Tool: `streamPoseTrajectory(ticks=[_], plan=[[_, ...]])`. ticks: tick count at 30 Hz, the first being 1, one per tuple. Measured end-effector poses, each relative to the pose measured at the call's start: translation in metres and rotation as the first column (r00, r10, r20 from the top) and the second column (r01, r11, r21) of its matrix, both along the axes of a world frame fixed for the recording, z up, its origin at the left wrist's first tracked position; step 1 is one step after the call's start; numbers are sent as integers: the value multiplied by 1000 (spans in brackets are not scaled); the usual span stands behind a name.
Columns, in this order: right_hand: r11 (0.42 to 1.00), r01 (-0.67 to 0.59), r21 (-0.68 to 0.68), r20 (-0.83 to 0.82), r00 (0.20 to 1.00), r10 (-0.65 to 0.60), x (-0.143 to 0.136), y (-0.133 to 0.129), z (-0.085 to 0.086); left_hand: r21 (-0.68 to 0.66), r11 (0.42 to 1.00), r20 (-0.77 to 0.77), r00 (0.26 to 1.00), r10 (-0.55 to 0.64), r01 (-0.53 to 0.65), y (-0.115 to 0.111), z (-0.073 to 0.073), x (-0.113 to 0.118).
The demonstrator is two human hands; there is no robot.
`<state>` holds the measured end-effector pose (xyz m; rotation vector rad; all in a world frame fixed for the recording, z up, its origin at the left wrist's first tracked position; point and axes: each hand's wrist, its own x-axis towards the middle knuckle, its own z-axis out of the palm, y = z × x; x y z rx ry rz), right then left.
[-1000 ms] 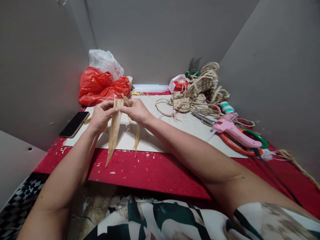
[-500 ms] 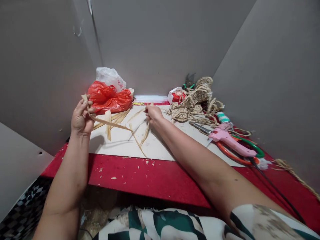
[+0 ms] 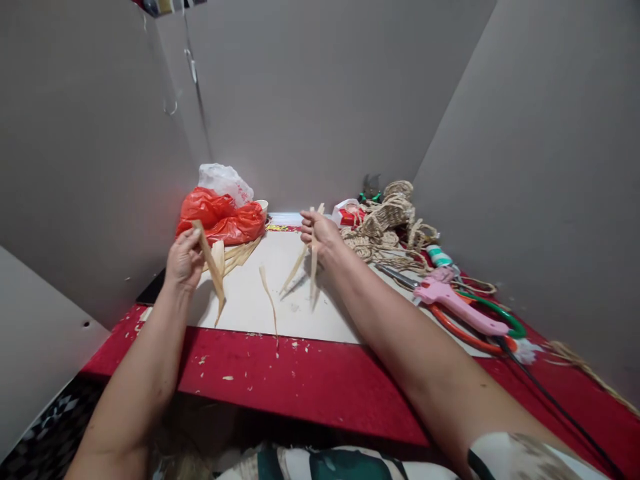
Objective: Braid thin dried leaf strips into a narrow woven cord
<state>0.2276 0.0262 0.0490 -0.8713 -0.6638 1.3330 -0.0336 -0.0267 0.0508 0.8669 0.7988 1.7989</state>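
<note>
My left hand (image 3: 184, 259) is closed, its thumb and fingers pinching a dried, straw-coloured leaf strip (image 3: 213, 268) that hangs down over the board's left side. Past the middle of the board, my right hand (image 3: 320, 233) is closed around narrow leaf strips (image 3: 313, 270), whose ends dangle below and poke out above. One thin curled strip (image 3: 270, 297) lies between the hands, its tip reaching the board's front edge. Wider leaf strips (image 3: 243, 255) lie behind my left hand. All this is over a white board (image 3: 245, 317) on a red-covered table (image 3: 300, 383).
A red plastic bag (image 3: 235, 223) stands at the back left. Coiled braided cord (image 3: 390, 223) is heaped at the back right. In front of it lie a pink glue gun (image 3: 443, 293) and scissors with orange and green handles (image 3: 513, 327). Grey panels (image 3: 300, 100) enclose the table.
The strip from my left hand, which stretched toward the middle, now hangs free and short. A thin strip lies separate on the board. My right hand has shifted slightly right. The view has tilted up.
</note>
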Motion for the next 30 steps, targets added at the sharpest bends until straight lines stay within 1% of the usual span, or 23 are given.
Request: streamPoseTrajectory(ticks=[2, 4, 7, 9, 11, 14, 21, 25, 30], plan=[[992, -122, -11, 8, 992, 122, -17, -11, 2, -42, 996, -62, 995, -78, 75, -2, -7, 10], [970, -244, -1, 43, 969, 244, -34, -24, 3, -65, 989, -115, 983, -141, 134, -3, -13, 17], [908, -417, 32, 184, 896, 405, -57, -43, 0, -71, 982, -172, 967, -187, 177, -5, -21, 23], [877, -478, 54, 297, 846, 443, -68, -53, -4, -70, 977, -199, 957, -210, 199, -4, -24, 25], [869, -485, 99, 389, 823, 415, -77, -59, -8, -59, 974, -222, 948, -227, 219, -4, -27, 27], [870, -468, 157, 463, 812, 354, -82, -62, -13, -40, 970, -262, 934, -243, 241, -4, -29, 28], [862, -464, 203, 509, 802, 312, -82, -61, -15, -117, 942, -255, 908, -334, 314, -9, -25, 28], [851, -448, 275, 540, 804, 249, -84, -59, -19, -163, 923, -278, 881, -382, 349, -11, -22, 27], [843, -424, 331, 593, 789, 164, -86, -57, -24, -164, 916, -370, 838, -401, 366, -10, -21, 27]])
